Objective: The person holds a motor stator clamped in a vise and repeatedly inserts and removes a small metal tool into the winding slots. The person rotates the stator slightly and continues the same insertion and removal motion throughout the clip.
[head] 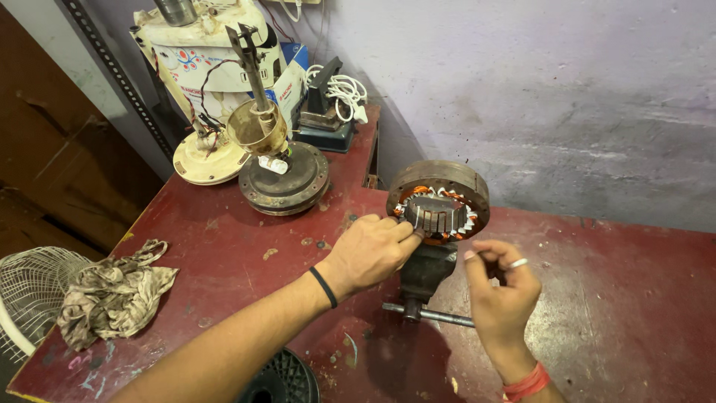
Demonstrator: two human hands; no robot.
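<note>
1. Head view, location: the motor stator (438, 200), a rusty steel ring with copper windings and a slotted core, stands upright on edge, clamped in the bench vise (426, 270) near the middle of the red workbench (611, 298)
2. Head view, left hand (371, 251): the fingers are curled against the lower left of the stator, touching the windings at the inner edge. Whether they pinch a wire or only press on it cannot be told
3. Head view, right hand (501, 287): it hangs just right of and below the stator, apart from it, fingers bent inward around something small that cannot be made out. It sits above the vise handle bar (440, 316) without touching it
4. Handling judgement: the stator looks heavy and rigid; its rusted outer rim would give a rough, non-slip hold. The copper windings and white insulation look fragile and should carry no load
5. Hold points: take it by the outer rim, at opposite sides
6. Surroundings: a second fan motor housing (284, 179) stands at the back of the bench, a crumpled rag (112, 292) at the left edge
</note>
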